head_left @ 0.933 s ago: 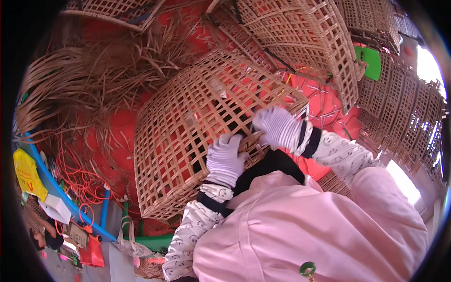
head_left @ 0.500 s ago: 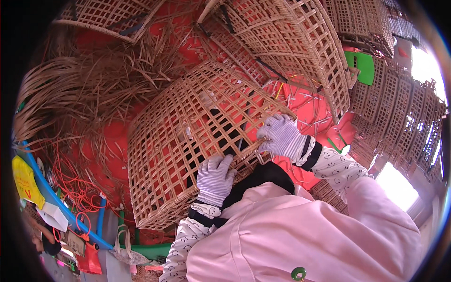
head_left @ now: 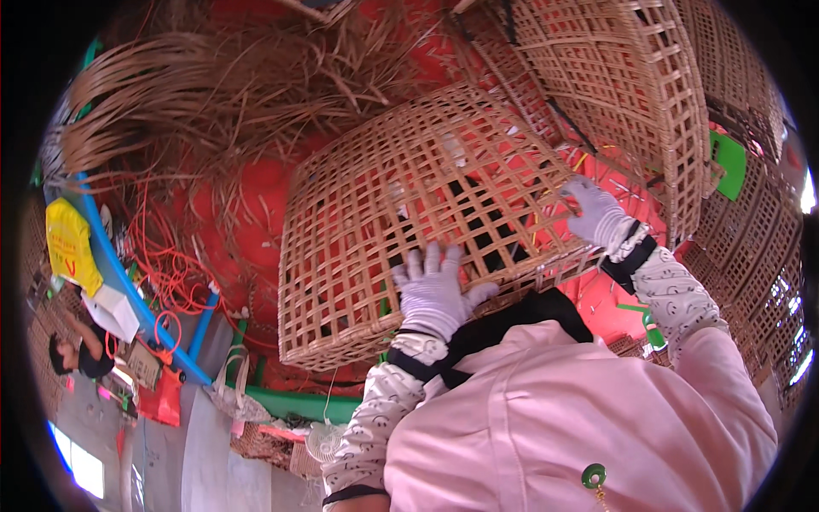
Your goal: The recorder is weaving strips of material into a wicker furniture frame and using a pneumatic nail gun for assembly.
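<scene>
Pressing flat with spread fingers, the left hand (head_left: pixel 435 290) lies on the lower side of the woven basket (head_left: pixel 409 213). The right hand (head_left: pixel 593 209) is curled at the basket's right edge, seemingly pinching a strip, though I cannot tell for sure. The lattice body looks finished; the loose ends at this edge seem to remain. Room is small: another big basket (head_left: pixel 631 94) hangs just beside the right hand, dry strips (head_left: pixel 196 94) lie left, more on the red floor (head_left: pixel 247 213).
</scene>
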A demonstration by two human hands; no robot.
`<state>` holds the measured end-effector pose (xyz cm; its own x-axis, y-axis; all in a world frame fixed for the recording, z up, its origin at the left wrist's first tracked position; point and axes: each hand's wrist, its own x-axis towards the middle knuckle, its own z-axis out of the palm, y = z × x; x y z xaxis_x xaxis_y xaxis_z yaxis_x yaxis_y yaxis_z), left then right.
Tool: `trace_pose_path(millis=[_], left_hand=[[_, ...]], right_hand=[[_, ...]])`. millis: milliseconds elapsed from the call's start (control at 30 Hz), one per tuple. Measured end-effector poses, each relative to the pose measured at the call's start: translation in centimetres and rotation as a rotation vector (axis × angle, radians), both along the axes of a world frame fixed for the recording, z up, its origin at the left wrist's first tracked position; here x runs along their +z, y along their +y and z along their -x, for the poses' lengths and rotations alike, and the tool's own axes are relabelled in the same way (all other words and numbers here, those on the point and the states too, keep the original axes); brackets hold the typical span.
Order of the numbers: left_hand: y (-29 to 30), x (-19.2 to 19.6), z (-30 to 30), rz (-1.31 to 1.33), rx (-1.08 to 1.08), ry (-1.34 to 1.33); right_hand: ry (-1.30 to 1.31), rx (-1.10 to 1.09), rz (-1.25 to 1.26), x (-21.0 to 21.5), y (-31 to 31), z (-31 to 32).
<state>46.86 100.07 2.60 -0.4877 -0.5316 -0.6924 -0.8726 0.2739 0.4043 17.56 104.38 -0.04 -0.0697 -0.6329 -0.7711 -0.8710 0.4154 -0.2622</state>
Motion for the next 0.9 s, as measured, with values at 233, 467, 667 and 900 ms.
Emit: trace_pose_path(millis=[233,467,667,900], left_hand=[[0.8,0.2,-1.4,-0.143,0.018,-0.014],[-5.0,-5.7,-7.5,-0.341,0.167,-0.153],[-4.1,-10.4,-9.2,-0.566,0.095,-0.307],[-3.3,-11.9,-13.0,-0.489,0.170,-0.005]], right_hand=[[-0.023,0.313,0.139,0.0,-2.6,-3.3],[-0.262,0.591,-0.153,-9.1,-7.5,-10.8],[-0.255,0.940,-0.244,-12.6,-7.4,-13.0],[-0.152,0.467,-0.217,-11.2,-7.3,-13.2]])
